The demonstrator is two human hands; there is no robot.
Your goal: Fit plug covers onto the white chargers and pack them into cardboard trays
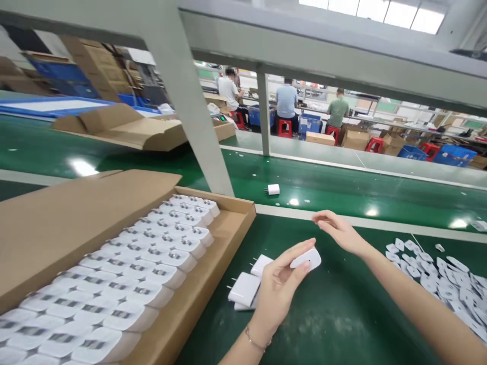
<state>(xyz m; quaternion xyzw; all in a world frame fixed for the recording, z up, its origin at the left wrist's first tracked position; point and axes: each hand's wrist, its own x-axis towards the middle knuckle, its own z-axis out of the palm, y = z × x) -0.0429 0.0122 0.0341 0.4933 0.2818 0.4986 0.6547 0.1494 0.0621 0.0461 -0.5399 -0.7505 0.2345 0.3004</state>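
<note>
My left hand (279, 284) is closed around a white charger (306, 259), with fingers above and thumb below. Its rounded end face, with a small dark mark, points to the right. Above and to the right, my right hand (338, 230) hovers over the green bench, fingers stretched out and nothing visible in them. Several white plug chargers (244, 290) lie beside my left hand, prongs pointing left. On the left, an open cardboard box (224, 243) holds rows of white chargers (152, 251) standing with their prongs up.
Small flat white pieces (437, 279) are heaped on the bench at the right. A single charger (273, 189) lies on the green conveyor belt (327, 180) beyond. A metal frame post (190, 101) rises behind the box. Another open carton (140, 129) sits further back. Several people sit in the background.
</note>
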